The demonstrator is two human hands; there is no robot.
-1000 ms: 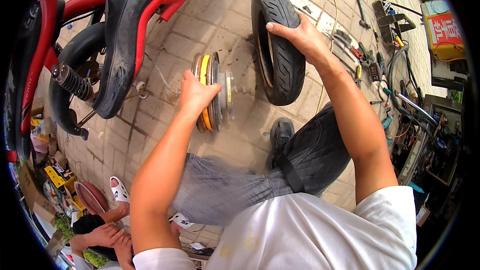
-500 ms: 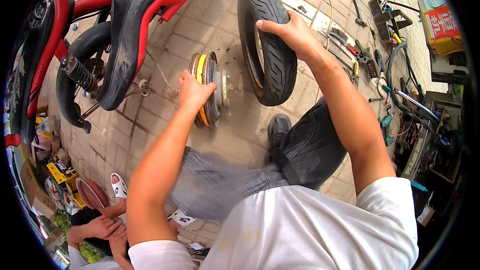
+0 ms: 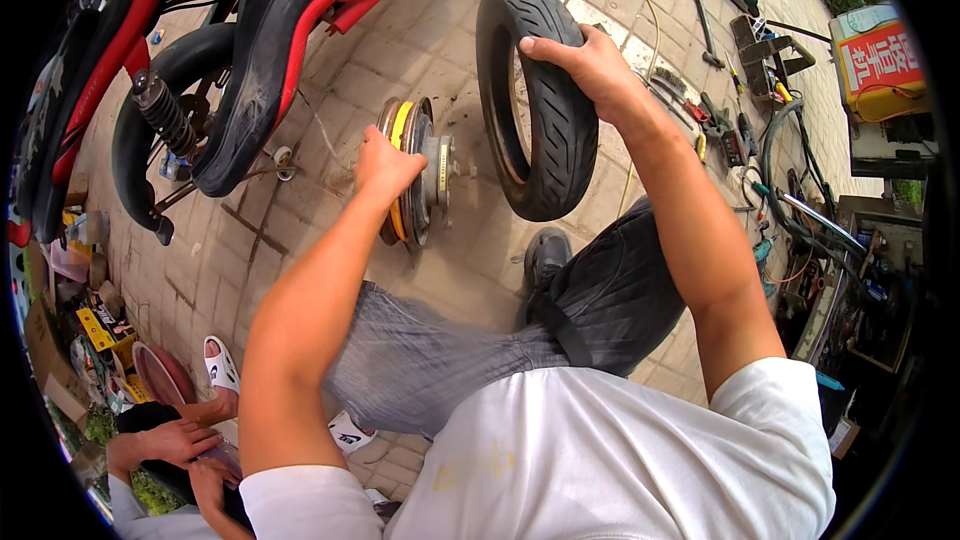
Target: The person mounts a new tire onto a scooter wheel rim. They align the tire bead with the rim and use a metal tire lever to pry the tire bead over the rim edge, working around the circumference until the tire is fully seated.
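My left hand (image 3: 386, 168) is closed over the top of a wheel rim (image 3: 421, 202), which stands upright on the paving. The rim has a yellow band around its middle, rusty edges and a grey hub on its right side. A black tyre (image 3: 556, 130) with a grooved tread is upright to the right of the rim, apart from it. My right hand (image 3: 588, 68) grips the tyre's upper right side, thumb on the near sidewall edge and fingers hidden behind the tread.
A red and black scooter frame (image 3: 262, 60) stands at the upper left. Scattered hand tools (image 3: 735, 135) and a black hose (image 3: 775, 155) lie to the right. A washbasin (image 3: 165, 375) and boxes are at the lower left, near another person's clasped hands (image 3: 195, 455).
The dust beside the rim has thinned, and my left trouser leg is less blurred. Both hands keep their holds on the rim and tyre. The view has shifted slightly.
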